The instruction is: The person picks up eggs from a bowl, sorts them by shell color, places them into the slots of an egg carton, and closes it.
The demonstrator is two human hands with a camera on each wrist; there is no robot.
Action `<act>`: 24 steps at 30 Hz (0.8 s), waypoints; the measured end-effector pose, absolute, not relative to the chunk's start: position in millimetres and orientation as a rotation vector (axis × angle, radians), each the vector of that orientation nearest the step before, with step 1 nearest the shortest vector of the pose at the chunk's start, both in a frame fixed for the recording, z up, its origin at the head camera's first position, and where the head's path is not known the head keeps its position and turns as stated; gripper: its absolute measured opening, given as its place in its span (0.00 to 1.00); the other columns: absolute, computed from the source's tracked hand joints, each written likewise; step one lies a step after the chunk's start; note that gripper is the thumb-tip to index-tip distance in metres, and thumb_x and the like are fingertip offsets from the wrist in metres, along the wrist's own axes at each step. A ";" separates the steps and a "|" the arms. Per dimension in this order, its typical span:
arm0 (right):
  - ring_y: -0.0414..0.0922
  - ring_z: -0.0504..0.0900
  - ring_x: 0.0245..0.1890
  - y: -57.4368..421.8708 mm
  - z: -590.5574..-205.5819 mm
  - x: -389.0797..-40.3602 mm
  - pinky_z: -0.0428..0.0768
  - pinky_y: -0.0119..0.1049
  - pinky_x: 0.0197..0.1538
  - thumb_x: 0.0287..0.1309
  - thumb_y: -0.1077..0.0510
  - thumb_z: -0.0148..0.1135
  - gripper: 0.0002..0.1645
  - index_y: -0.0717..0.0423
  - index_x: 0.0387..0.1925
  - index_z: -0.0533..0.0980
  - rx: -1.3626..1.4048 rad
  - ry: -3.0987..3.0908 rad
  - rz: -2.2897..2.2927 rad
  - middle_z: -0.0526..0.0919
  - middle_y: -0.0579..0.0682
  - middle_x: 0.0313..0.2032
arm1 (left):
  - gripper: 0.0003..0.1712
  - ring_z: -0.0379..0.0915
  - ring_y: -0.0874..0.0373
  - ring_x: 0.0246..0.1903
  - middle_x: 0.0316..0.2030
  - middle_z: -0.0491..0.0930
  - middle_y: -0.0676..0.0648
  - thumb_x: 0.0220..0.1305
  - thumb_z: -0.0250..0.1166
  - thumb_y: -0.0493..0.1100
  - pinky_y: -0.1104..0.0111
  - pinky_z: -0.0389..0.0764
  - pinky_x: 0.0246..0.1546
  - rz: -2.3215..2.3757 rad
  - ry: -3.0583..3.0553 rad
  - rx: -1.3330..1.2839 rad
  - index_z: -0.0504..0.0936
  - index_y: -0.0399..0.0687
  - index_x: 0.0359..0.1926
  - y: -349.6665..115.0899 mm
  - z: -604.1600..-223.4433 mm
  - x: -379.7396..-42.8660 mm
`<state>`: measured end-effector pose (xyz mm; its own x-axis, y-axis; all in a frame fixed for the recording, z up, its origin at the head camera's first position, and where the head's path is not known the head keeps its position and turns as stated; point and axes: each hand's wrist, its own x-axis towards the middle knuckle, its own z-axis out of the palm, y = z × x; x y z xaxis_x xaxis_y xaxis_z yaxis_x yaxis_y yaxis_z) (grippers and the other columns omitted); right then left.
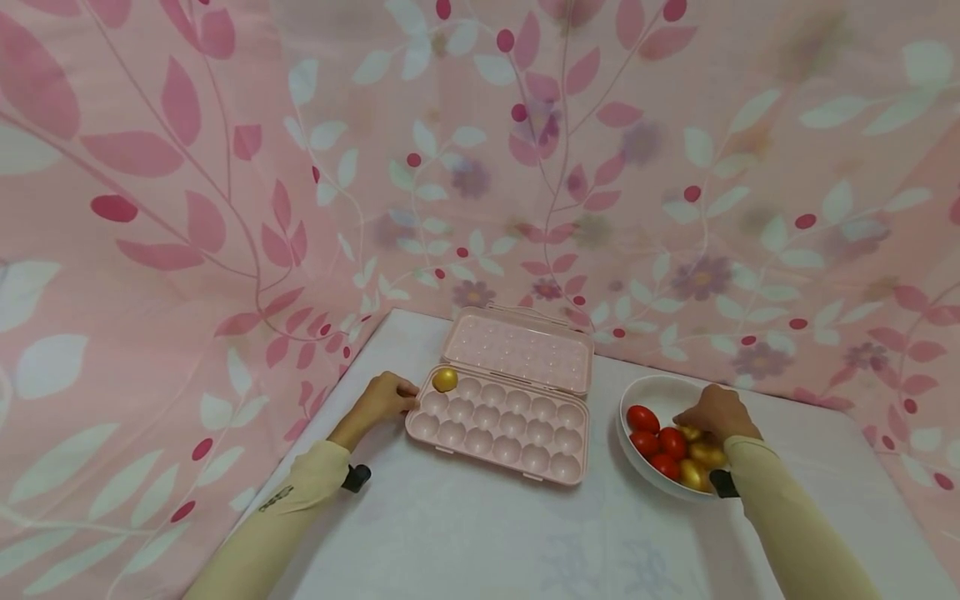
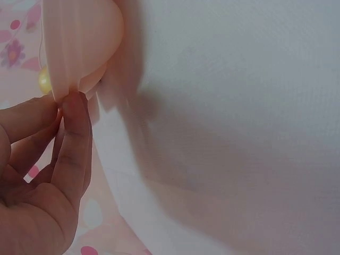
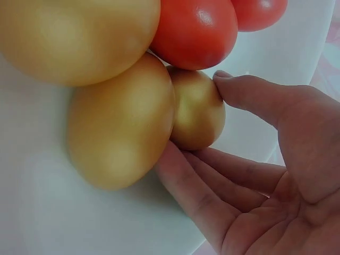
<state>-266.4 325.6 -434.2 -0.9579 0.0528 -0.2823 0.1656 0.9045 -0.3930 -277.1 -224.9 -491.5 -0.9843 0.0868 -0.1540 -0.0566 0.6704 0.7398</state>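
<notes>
A pink egg carton lies with its lid folded back, and one gold egg sits in its far-left cup. My left hand pinches the carton's left rim between thumb and fingers, seen close up in the left wrist view. To the right, a white bowl holds several red eggs and gold eggs. My right hand reaches into it. In the right wrist view its thumb and fingers close on both sides of a gold egg, which is partly hidden behind another gold egg.
The carton and bowl stand on a white-covered table, with a gap between them. A pink floral curtain hangs along the table's back and left side. Dark wrist mounts show below both sleeves.
</notes>
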 end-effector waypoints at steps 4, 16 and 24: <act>0.50 0.74 0.25 326.1 -436.2 -266.3 0.76 0.38 0.29 0.47 0.53 0.71 0.19 0.68 0.25 0.78 0.163 2.788 -0.641 0.74 0.52 0.22 | 0.12 0.77 0.58 0.29 0.34 0.84 0.44 0.58 0.69 0.34 0.67 0.83 0.34 1.210 2.696 0.027 0.86 0.35 0.45 -225.0 -491.2 -277.0; 0.48 0.73 0.22 326.1 -433.6 -271.6 0.75 0.36 0.26 0.47 0.55 0.69 0.15 0.65 0.24 0.77 0.121 2.791 -0.647 0.74 0.51 0.20 | 0.12 0.77 0.57 0.29 0.35 0.85 0.44 0.59 0.69 0.35 0.67 0.83 0.34 1.207 2.695 0.035 0.86 0.34 0.44 -226.2 -492.4 -277.1; 0.52 0.77 0.28 309.3 -411.6 -273.0 0.80 0.42 0.32 0.48 0.54 0.70 0.25 0.73 0.37 0.77 0.055 2.873 -0.650 0.81 0.57 0.28 | 0.12 0.78 0.58 0.28 0.34 0.85 0.44 0.58 0.70 0.34 0.67 0.83 0.33 1.216 2.703 0.048 0.86 0.34 0.43 -226.7 -493.2 -277.8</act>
<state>-273.0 309.3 -411.6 -0.9803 -0.0070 -0.1972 0.0786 0.9030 -0.4224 -277.8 -226.7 -493.2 -0.9838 0.1019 -0.1477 -0.0429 0.6657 0.7450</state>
